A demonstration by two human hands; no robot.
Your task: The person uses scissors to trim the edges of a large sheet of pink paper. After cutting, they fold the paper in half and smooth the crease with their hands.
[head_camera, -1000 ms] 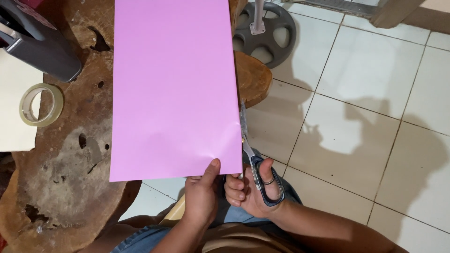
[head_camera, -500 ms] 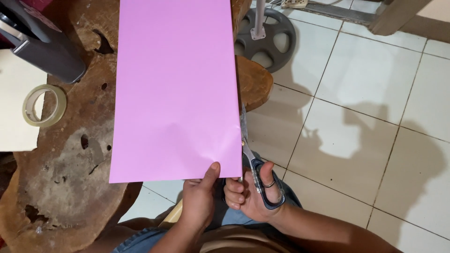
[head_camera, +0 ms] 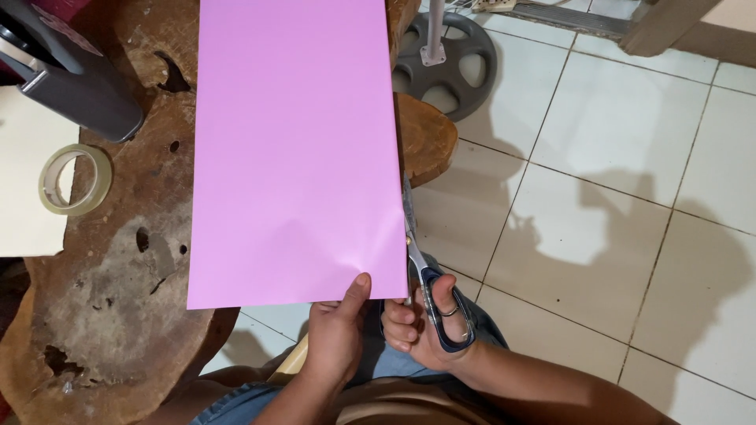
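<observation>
Above left hand [head_camera: 335,334] — pinched pink paper [head_camera: 295,149], right hand [head_camera: 421,327] gripping scissors [head_camera: 429,295] alongside.

One head view, looking steeply down, close over the pink sheet [head_camera: 295,149]; wooden table [head_camera: 118,315] left of it, tiled floor [head_camera: 598,236] right.

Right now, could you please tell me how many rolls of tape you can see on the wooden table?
1. The roll of clear tape lies flat at the left edge of the wooden table, partly on a cream sheet. The large pink paper may hide others.
</observation>
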